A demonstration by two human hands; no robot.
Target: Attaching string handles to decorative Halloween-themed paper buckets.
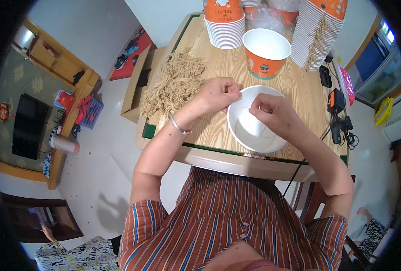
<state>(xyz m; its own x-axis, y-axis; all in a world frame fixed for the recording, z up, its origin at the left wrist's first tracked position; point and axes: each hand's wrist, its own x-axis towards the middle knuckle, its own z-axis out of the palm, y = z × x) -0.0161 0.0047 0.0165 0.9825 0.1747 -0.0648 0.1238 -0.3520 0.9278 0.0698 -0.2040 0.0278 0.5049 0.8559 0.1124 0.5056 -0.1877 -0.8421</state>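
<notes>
A white paper bucket (250,132) lies in front of me near the table's front edge, its open mouth facing up. My left hand (219,93) is at its upper left rim, thumb and fingers pinched together; what lies between them is too small to make out. Over the bucket's mouth, my right hand (275,114) is closed in a pinch on a thin pale string. Part of the string shows against the white inside. Beside my left wrist lies a loose heap of tan strings (175,81).
An orange and white paper bucket (266,54) stands upright beyond my hands. Behind it are bucket stacks (225,32), one taller stack (318,38) with tan strings hanging on it, and a clear plastic bag (270,18). Black adapters and cables (338,113) line the right edge.
</notes>
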